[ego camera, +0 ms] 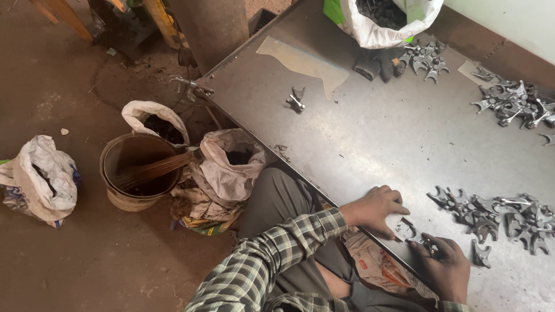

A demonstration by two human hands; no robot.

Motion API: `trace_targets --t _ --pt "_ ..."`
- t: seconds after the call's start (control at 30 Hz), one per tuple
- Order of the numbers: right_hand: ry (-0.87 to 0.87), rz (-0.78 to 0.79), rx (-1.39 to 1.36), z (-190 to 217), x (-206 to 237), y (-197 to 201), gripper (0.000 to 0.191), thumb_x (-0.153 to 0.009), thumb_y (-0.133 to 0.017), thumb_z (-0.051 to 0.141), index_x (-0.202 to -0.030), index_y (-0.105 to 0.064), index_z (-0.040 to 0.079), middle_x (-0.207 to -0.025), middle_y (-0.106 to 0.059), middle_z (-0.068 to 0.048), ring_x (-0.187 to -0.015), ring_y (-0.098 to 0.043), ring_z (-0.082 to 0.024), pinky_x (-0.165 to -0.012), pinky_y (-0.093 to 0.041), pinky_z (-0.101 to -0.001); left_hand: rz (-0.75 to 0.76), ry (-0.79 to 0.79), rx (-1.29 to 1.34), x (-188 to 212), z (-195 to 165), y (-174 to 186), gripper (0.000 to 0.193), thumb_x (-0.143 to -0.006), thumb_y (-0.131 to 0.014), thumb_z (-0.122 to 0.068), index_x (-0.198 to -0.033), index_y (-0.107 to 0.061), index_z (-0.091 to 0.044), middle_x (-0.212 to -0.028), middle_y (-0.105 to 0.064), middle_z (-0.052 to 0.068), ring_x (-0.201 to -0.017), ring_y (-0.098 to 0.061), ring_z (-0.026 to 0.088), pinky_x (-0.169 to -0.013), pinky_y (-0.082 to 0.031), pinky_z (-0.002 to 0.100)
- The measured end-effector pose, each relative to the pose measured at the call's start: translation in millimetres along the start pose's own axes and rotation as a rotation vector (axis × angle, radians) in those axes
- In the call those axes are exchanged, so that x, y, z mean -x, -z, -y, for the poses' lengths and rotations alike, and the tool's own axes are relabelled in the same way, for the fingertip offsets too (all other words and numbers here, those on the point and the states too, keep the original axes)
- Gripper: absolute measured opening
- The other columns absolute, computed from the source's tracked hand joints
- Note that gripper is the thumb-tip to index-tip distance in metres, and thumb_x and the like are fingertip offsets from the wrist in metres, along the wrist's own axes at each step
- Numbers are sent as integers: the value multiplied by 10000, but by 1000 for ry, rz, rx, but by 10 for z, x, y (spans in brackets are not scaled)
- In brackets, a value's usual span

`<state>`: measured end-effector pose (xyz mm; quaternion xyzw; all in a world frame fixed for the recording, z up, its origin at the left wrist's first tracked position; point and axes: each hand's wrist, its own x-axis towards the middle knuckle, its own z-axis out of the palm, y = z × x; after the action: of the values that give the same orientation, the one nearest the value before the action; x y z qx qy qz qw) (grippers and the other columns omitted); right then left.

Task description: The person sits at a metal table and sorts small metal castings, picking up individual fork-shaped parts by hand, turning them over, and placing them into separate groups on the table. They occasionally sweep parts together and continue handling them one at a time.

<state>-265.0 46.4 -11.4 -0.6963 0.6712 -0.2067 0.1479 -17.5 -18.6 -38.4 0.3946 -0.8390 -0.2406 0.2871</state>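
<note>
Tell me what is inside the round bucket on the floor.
The bucket holds a broom of thin brown sticks, leaning across its mouth. Below them the inside is dark, and its bottom is hidden.

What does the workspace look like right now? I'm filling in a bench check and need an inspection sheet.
Surface: grey metal table, dusty, a taped patch near its far edge.
Job's things: small forked metal part lying between both hands; pile of similar parts just beyond.
Clutter: two more heaps of parts far right; lone part; white sack of dark pieces.
Grips: left hand flat on the table edge, fingers open; right hand pinching the part.
Cables: nothing seen.
Surroundings: dirt floor, bucket with a broom, white bags beside it.
</note>
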Motion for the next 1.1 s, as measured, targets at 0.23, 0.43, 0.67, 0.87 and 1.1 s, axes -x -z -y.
trace_targets --t 0.23,0.43,0.67,0.87,1.1 --pt "0 -7 -21 23 4 8 443 -777 -871 363 -1130 -808 103 -1051 -749 -111 -785 -714 -202 -716 -566 -335 -10 4 11 22 -25 20 756 -539 -891 -509 -1218 -755 -205 -1179 -642 52 -1154 -548 265 -1025 -427 409" --pt "0 -4 -31 -10 11 -5 438 -786 -867 351 -1138 -806 96 -1043 -747 -106 -793 -713 -195 -717 -563 -331 13 16 4 12 -20 1 764 -555 -890 -529 -1226 -748 -193 -1177 -638 48 -1155 -543 255 -1029 -421 407" --pt "155 -51 17 -129 17 13 370 -757 -888 323 -1010 -805 67 -884 -705 -106 -775 -677 -252 -723 -535 -373 -59 -70 19 42 29 -26 755 -561 -877 -509 -1224 -739 -178 -1197 -622 106 -1136 -550 321 -984 -463 452" --pt "197 -62 -56 11 157 80 330 -784 -878 261 -1045 -800 75 -905 -687 -108 -761 -674 -261 -684 -537 -377 -72 -87 68 143 -15 66 729 -550 -907 -421 -1205 -732 -153 -1178 -598 124 -1123 -532 357 -964 -442 490" --pt "159 -35 -111 330 188 197 331 -814 -880 253 -1064 -786 57 -994 -713 -116 -797 -703 -252 -703 -561 -357 -24 -47 148 181 -172 344 705 -576 -910 -327 -1230 -728 -139 -1174 -594 91 -1135 -515 326 -999 -412 461"
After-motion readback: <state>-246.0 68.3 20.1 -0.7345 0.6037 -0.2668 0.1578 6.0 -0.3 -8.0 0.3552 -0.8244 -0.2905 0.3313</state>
